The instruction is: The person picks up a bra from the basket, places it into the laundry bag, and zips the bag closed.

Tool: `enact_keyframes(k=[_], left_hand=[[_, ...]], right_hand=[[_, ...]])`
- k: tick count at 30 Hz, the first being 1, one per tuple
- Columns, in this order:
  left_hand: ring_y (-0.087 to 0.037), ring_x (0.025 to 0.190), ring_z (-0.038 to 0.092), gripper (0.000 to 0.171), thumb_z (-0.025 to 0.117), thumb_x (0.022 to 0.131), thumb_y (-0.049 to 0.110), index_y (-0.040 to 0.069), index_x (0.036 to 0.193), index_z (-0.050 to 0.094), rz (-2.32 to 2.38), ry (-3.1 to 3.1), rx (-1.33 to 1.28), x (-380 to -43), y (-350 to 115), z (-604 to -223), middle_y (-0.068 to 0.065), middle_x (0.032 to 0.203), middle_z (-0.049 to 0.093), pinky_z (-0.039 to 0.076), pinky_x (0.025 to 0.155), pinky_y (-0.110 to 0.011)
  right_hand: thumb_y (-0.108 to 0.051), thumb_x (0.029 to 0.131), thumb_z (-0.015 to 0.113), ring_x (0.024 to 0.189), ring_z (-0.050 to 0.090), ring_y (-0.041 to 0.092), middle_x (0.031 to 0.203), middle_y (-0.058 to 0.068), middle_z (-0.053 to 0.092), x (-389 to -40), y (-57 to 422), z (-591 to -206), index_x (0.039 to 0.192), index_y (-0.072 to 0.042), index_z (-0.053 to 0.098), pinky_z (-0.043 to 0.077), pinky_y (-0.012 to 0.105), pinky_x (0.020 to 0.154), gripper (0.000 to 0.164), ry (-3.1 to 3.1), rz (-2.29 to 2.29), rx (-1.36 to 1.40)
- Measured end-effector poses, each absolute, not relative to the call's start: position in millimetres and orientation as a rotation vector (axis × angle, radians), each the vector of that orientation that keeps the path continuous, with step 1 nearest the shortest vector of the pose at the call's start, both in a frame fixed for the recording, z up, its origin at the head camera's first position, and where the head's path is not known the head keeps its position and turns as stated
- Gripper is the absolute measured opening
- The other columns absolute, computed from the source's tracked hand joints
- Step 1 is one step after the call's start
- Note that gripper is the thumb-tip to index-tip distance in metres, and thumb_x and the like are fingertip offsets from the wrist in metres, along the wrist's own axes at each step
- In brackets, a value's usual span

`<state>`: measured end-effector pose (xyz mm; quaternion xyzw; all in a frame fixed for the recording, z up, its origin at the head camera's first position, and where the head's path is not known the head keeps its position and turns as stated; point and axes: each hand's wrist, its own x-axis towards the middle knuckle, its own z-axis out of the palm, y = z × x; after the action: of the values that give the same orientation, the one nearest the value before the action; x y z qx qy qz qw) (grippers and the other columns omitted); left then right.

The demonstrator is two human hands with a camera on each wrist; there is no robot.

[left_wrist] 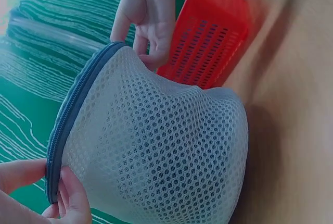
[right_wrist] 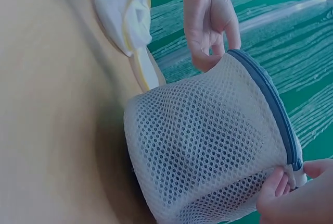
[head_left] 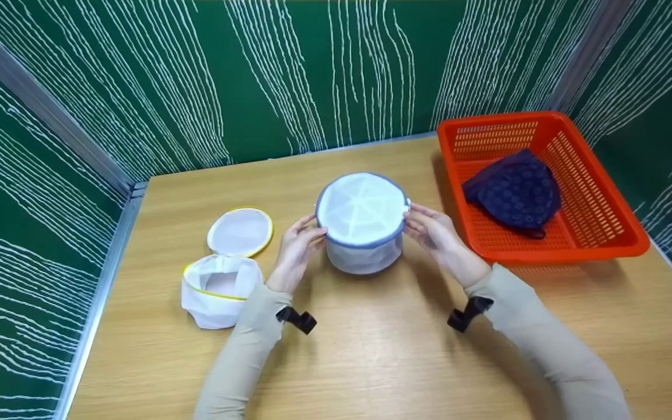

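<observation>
Far left, on a wood-grain table (head_left: pixel 137 361) backed by green panels (head_left: pixel 248 137) with wavy white streaks: a yellow-trimmed bag (head_left: pixel 210 315) in white, standing mouth up and wide open. Just behind, touching that bag's edge, a round yellow-rimmed lid (head_left: pixel 237 233), lying flat or nearly so — probably set to one side to give both hands room.

Next, moving right, a left hand (head_left: pixel 292 256), gripping the left rim of a white mesh laundry bag (head_left: pixel 365 259) between thumb and fingers, up at the firm edge rather than down on the soft wall.

At center, directly between both hands, that same mesh bag, upright, with a blue-grey zip (left_wrist: pixel 68 109) round the top and a pale lid (head_left: pixel 362 210) facing up. Likely held by the rim for stiffness, given the sag and dents in the mesh in both wrist views. Contact between base and tabletop: impossible to tell.

Opposite, a right hand (head_left: pixel 438 236), pinching the other side of the rim beside a small white tab (right_wrist: pixel 299 177) — apparently to keep the round top spread and steady.

Far right, just beyond that hand, a red plastic basket (head_left: pixel 563 255), containing a navy patterned garment (head_left: pixel 514 189), possibly a bra, seemingly kept together there within easy reach.
</observation>
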<state>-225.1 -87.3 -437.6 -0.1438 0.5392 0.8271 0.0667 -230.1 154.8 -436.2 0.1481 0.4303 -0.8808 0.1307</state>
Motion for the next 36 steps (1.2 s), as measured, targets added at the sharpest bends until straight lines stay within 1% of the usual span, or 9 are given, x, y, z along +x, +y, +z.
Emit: enact_keyframes(k=[6, 11, 15, 18, 22, 25, 27, 30, 36], left_hand=[[-0.014, 0.068, 0.055, 0.049, 0.051, 0.078, -0.016, -0.007, 0.125, 0.042, 2.538, 1.600, -0.465, -244, -80, -431, -0.009, 0.085, 0.050, 0.045, 0.084, -0.037], [-0.017, 0.078, 0.054, 0.050, 0.051, 0.078, -0.016, -0.002, 0.125, 0.045, 2.545, 1.602, -0.528, -261, -74, -428, -0.011, 0.094, 0.053, 0.044, 0.086, -0.036], [-0.019, 0.090, 0.054, 0.050, 0.053, 0.078, -0.014, 0.003, 0.125, 0.047, 2.523, 1.619, -0.584, -275, -72, -426, -0.013, 0.106, 0.055, 0.045, 0.084, -0.032], [-0.019, 0.092, 0.056, 0.048, 0.053, 0.078, -0.012, 0.005, 0.123, 0.049, 2.522, 1.639, -0.616, -285, -69, -426, -0.012, 0.110, 0.055, 0.047, 0.082, -0.029], [-0.017, 0.087, 0.057, 0.046, 0.053, 0.078, -0.012, 0.004, 0.121, 0.052, 2.541, 1.685, -0.637, -295, -67, -430, -0.010, 0.105, 0.057, 0.048, 0.079, -0.027], [-0.016, 0.084, 0.057, 0.045, 0.053, 0.078, -0.013, 0.003, 0.120, 0.054, 2.563, 1.688, -0.652, -302, -65, -433, -0.009, 0.101, 0.058, 0.048, 0.079, -0.028], [-0.015, 0.082, 0.056, 0.045, 0.052, 0.078, -0.014, 0.003, 0.119, 0.054, 2.585, 1.666, -0.654, -305, -63, -436, -0.009, 0.099, 0.058, 0.047, 0.081, -0.030], [-0.015, 0.080, 0.054, 0.045, 0.051, 0.077, -0.016, 0.002, 0.119, 0.054, 2.623, 1.635, -0.650, -310, -61, -440, -0.008, 0.097, 0.057, 0.044, 0.083, -0.033], [-0.013, 0.076, 0.053, 0.044, 0.051, 0.076, -0.017, 0.001, 0.116, 0.056, 2.654, 1.665, -0.664, -317, -59, -445, -0.006, 0.092, 0.056, 0.044, 0.082, -0.035]], right_hand=[[0.005, 0.084, 0.048, 0.069, 0.056, 0.012, 0.075, 0.003, 0.060, -253, 150, -430, 0.134, 0.000, 0.031, 0.048, 0.021, 0.067, 0.053, 1.288, -2.525, 0.560], [0.005, 0.084, 0.048, 0.069, 0.055, 0.012, 0.077, 0.002, 0.059, -270, 146, -425, 0.133, -0.001, 0.035, 0.048, 0.020, 0.066, 0.052, 1.346, -2.532, 0.587], [0.004, 0.084, 0.048, 0.074, 0.054, 0.012, 0.091, 0.003, 0.056, -284, 146, -421, 0.133, -0.003, 0.036, 0.048, 0.019, 0.067, 0.051, 1.398, -2.538, 0.579], [0.004, 0.085, 0.047, 0.079, 0.053, 0.012, 0.102, 0.005, 0.052, -294, 145, -419, 0.133, -0.004, 0.037, 0.048, 0.019, 0.069, 0.050, 1.438, -2.532, 0.576], [0.002, 0.085, 0.046, 0.083, 0.053, 0.013, 0.114, 0.009, 0.050, -307, 142, -420, 0.132, -0.004, 0.039, 0.046, 0.022, 0.080, 0.048, 1.470, -2.530, 0.575], [0.001, 0.086, 0.046, 0.089, 0.052, 0.015, 0.123, 0.010, 0.046, -314, 142, -423, 0.132, -0.005, 0.040, 0.041, 0.027, 0.091, 0.047, 1.495, -2.527, 0.572], [0.001, 0.086, 0.045, 0.090, 0.051, 0.016, 0.125, 0.012, 0.045, -317, 142, -426, 0.131, -0.004, 0.041, 0.038, 0.029, 0.095, 0.046, 1.505, -2.539, 0.577], [0.001, 0.086, 0.045, 0.090, 0.051, 0.016, 0.126, 0.011, 0.045, -322, 141, -432, 0.131, -0.005, 0.041, 0.038, 0.029, 0.095, 0.045, 1.548, -2.530, 0.596], [0.002, 0.086, 0.045, 0.092, 0.051, 0.016, 0.126, 0.011, 0.045, -330, 138, -441, 0.131, -0.006, 0.042, 0.041, 0.026, 0.091, 0.046, 1.609, -2.507, 0.622]])
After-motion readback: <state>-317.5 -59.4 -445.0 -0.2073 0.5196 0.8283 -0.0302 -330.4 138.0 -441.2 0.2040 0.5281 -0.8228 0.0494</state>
